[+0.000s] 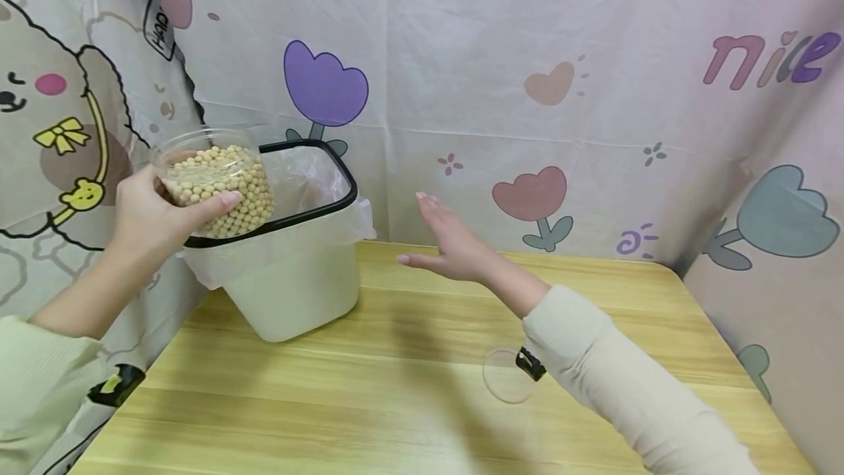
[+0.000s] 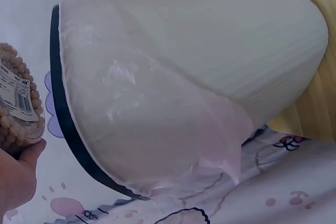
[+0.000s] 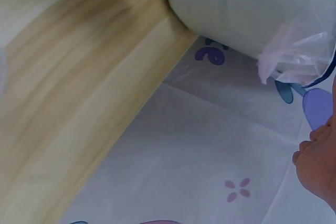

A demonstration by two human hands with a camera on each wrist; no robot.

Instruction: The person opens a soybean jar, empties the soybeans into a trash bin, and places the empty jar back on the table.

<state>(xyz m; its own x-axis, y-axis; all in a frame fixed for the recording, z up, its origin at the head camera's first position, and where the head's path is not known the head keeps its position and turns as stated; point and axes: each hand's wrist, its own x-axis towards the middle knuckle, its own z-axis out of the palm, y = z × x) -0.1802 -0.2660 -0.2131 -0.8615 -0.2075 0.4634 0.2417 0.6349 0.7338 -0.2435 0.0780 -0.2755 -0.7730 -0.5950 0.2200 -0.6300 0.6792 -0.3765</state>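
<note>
My left hand [image 1: 154, 215] grips a clear plastic jar [image 1: 187, 139] full of pale yellow soybeans [image 1: 240, 200]. The jar is tilted, its mouth to the upper left, over the near left rim of a white trash bin [image 1: 297, 277]. In the left wrist view the jar's base shows a white barcode label [image 2: 18, 95], with the left thumb [image 2: 32, 153] beside it. My right hand [image 1: 458, 244] is held in the air to the right of the bin, fingers straight, thumb apart and nothing in it. Only part of that hand [image 3: 317, 166] shows in the right wrist view.
The bin has a black rim [image 1: 346, 182] and a thin translucent bag [image 1: 306, 174] folded over it. A round clear lid [image 1: 506, 385] lies on the wooden table [image 1: 369, 402], below the right forearm. Printed cloth [image 1: 422, 94] hangs behind and at the sides.
</note>
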